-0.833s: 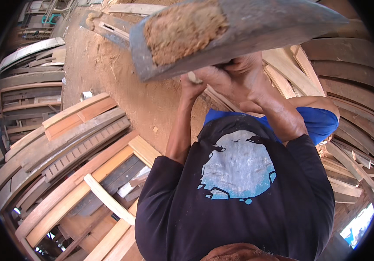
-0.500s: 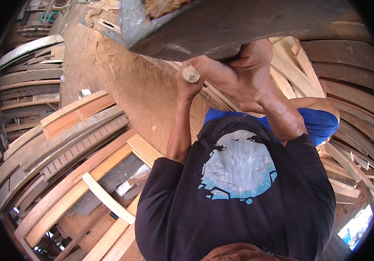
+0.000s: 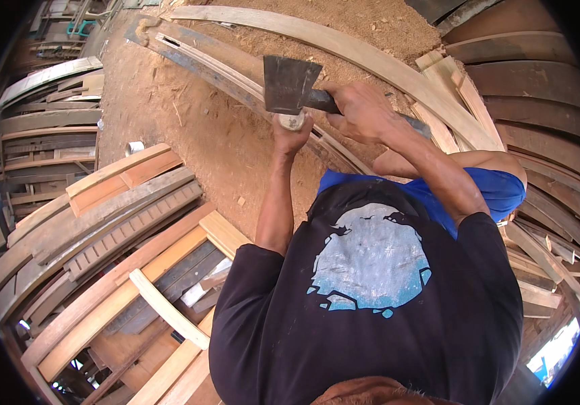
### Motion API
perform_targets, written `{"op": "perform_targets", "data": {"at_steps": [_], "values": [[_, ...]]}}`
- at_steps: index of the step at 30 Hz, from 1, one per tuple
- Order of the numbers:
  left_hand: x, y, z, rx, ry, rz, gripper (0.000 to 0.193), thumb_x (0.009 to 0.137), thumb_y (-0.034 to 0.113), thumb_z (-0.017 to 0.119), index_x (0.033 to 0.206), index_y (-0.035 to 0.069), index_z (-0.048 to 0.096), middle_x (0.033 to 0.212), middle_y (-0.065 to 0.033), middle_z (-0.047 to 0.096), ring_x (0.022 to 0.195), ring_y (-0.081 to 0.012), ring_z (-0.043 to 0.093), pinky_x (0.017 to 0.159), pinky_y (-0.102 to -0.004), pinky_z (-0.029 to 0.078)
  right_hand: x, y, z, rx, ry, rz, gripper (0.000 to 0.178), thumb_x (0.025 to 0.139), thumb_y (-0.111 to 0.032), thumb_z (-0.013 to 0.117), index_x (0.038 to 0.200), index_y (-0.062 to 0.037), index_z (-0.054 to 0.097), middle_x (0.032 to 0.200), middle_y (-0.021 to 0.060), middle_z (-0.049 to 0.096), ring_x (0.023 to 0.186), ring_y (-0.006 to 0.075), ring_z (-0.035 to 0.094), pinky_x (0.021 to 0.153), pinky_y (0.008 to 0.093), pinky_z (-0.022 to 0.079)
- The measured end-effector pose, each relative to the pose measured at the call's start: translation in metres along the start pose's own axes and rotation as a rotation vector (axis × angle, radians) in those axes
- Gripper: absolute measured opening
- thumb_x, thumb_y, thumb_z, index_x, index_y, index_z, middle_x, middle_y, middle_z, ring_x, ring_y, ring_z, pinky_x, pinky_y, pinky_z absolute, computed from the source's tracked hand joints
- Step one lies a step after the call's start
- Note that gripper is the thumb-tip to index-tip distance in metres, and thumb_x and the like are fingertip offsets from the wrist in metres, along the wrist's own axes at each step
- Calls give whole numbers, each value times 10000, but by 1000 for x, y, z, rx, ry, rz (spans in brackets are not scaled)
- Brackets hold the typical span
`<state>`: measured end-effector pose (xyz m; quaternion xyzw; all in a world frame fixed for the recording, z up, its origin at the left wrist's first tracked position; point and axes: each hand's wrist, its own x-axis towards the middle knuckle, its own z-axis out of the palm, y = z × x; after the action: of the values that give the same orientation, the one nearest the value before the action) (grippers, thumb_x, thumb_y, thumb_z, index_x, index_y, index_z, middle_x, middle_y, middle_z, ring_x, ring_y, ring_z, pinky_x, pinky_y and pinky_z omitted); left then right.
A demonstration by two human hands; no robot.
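Observation:
My left hand [image 3: 290, 140] is wrapped round the upright handle of a chisel, and only its round pale wooden end [image 3: 292, 122] shows; the blade is hidden below my fist. In my right hand [image 3: 365, 111] I grip the dark handle of a hatchet. The hatchet's dark metal head [image 3: 290, 81] is right above the chisel's end, its wider edge pointing away and its narrow back at the handle; I cannot tell whether they touch. Beneath both hands runs a long slotted wooden piece [image 3: 219, 69], slanting from far left to near right.
A long curved plank [image 3: 317, 32] lies on the sawdust-covered ground [image 3: 161, 115] at the far side. Stacked boards [image 3: 118, 185] and a pale wooden frame [image 3: 161, 251] stand on the left. More dark planks [image 3: 539, 111] are piled at the right, near my bent leg [image 3: 472, 165].
The hatchet, raised close to the camera before, has come down to the chisel's end along with my right hand. My left hand has stayed almost in place.

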<state>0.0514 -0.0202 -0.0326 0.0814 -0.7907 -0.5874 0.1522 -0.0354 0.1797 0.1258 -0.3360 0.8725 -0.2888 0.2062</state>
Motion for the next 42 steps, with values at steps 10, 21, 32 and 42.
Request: {"op": "perform_targets", "data": {"at_steps": [10,21,32,42], "values": [[8,17,5,35,-3,104,228,802,69,755,977,38,612,919,-39,654,864,-136,614,776,-316,514,18,-2,26,256,411,-445,354,808,-215,724,1109,-43,653,795,185,669,763,383,675,682,471,526],[15,-21,15,-12,22,-42,231,791,68,784,896,42,579,764,0,626,678,-96,559,623,-281,492,-2,19,3,387,159,-47,401,795,-196,700,1105,54,653,759,166,664,686,216,648,663,365,509],[23,18,9,-27,117,-47,210,813,60,767,861,53,562,689,20,570,647,-75,531,592,-275,467,-30,-14,-58,690,400,-214,357,898,-129,752,1200,29,647,788,-22,616,707,59,524,614,270,450],[5,-5,16,90,-12,-7,361,756,54,763,1094,14,641,934,-72,682,860,-177,655,752,-345,541,7,10,10,-17,61,-37,251,856,-208,720,1036,-44,661,841,215,677,818,424,658,734,498,519]]}}
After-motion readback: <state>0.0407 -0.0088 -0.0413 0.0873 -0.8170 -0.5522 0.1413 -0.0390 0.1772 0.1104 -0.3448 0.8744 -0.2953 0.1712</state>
